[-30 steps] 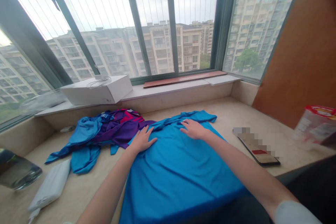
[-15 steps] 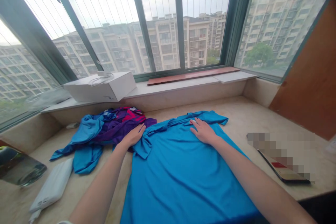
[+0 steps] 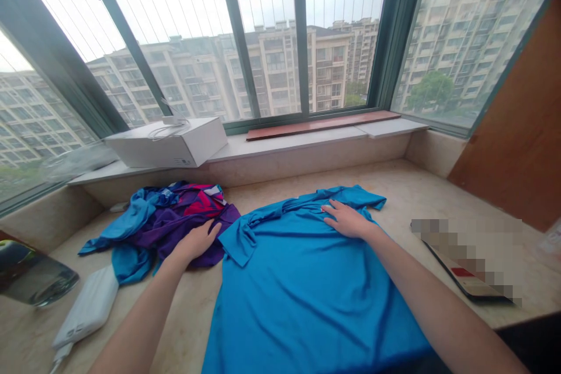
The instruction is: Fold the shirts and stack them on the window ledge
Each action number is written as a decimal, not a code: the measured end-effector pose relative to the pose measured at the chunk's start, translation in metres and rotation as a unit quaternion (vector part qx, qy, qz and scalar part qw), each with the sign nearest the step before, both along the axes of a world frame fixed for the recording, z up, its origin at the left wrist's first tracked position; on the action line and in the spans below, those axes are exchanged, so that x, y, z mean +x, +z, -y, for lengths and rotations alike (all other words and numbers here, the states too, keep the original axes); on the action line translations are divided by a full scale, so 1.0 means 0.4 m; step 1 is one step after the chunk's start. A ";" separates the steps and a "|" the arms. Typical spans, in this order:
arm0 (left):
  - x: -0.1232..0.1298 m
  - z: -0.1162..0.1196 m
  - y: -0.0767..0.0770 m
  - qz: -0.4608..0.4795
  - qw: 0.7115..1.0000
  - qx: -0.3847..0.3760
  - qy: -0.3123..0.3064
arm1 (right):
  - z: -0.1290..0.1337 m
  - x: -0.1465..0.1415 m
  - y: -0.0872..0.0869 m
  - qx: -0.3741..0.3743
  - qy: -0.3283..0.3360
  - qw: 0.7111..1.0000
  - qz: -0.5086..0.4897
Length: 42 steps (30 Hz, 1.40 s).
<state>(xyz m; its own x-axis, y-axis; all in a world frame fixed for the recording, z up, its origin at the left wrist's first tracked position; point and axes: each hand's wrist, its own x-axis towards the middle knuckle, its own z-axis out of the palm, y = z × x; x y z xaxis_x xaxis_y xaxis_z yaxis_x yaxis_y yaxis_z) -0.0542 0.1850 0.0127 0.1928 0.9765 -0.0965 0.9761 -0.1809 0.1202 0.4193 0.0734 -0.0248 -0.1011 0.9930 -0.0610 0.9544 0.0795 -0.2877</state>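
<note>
A blue T-shirt [image 3: 298, 286] lies spread on the stone counter, its upper part bunched and a sleeve folded over at the left. My right hand [image 3: 348, 220] rests palm down on the shirt's upper right part, fingers stretched. To the left, my left hand [image 3: 197, 242] lies on a crumpled purple garment [image 3: 169, 228] with red and blue parts, its fingers extended close to the shirt's left sleeve. Neither hand visibly grips cloth. The undersides of both palms are hidden.
A white power bank [image 3: 90, 307] with a cable and a clear container of liquid [image 3: 37, 277] stand at the left. At the right lies a phone [image 3: 464, 272], partly pixelated. A white box [image 3: 169, 146] and a reddish-brown board [image 3: 324, 125] sit on the window ledge.
My left hand has moved left, off the blue shirt's sleeve and onto the purple garment, which has shifted left and bunched. My right hand has slid slightly right on the shirt.
</note>
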 end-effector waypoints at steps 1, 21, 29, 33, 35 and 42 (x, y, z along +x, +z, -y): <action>-0.007 0.003 0.006 -0.009 1.000 0.001 0.011 | 0.003 0.000 0.001 -0.004 -0.001 1.000 -0.003; 0.408 0.128 -0.039 0.077 0.949 0.113 -0.285 | 0.001 -0.011 -0.026 0.009 -0.028 1.000 0.005; 0.382 0.121 -0.093 0.087 0.949 0.086 -0.291 | 0.012 -0.019 -0.025 0.030 -0.030 0.999 0.017; 0.385 0.122 -0.092 0.092 0.951 0.075 -0.285 | 0.016 -0.024 -0.003 0.058 -0.035 0.998 0.018; 0.387 0.122 -0.092 0.099 0.950 0.076 -0.287 | -0.001 -0.020 0.017 0.077 -0.052 0.996 0.018; 0.383 0.126 -0.099 0.145 0.941 0.117 -0.282 | -0.148 0.015 0.070 0.093 -0.117 0.988 0.040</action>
<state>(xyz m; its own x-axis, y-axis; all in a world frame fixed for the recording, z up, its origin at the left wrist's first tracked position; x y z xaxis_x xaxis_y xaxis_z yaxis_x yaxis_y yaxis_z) 0.0989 0.1347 -0.0270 0.6718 0.6988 0.2458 0.6493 -0.7152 0.2585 0.4253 0.1325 0.0033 0.1309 0.9834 0.1253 0.9720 -0.1024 -0.2117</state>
